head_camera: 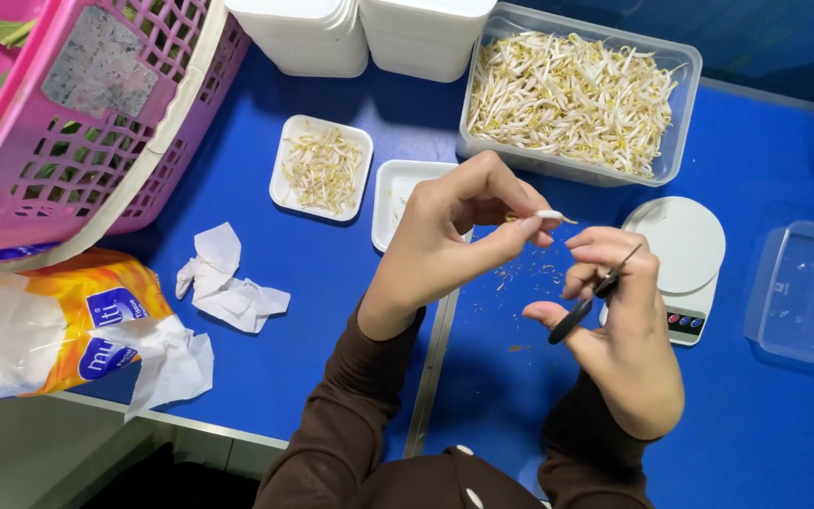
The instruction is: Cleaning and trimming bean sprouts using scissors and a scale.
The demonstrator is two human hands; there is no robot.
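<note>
The person's left hand (445, 236) is pinching a single pale bean sprout (550, 217) between thumb and fingertips, its grip narrow and closed on the sprout, which is hanging in the air above the blue desk (332, 311) just in front of the big clear tub of sprouts (572, 94). The right hand (624, 330) is sitting close beside it, its grip wrapped around a small pair of black scissors (594, 294), blades pointing up toward the sprout; I cannot tell whether the blades are touching it. Under the hands, tiny trimmings are lying scattered on the desk, and a metal seam is running down between the two forearms. Just behind the left hand, a small white tray (394, 200) is sitting partly hidden, with another white tray holding trimmed sprouts (322, 168) beside it. A round white kitchen scale (680, 254) is standing right behind the right hand, and an empty clear lid (807, 292) is lying near the desk's right side. Crumpled tissue (228, 283) and a tissue pack (40, 320) are crowding the left edge below a pink basket (96, 123); the widest open blue stretch is lying to the lower right.
</note>
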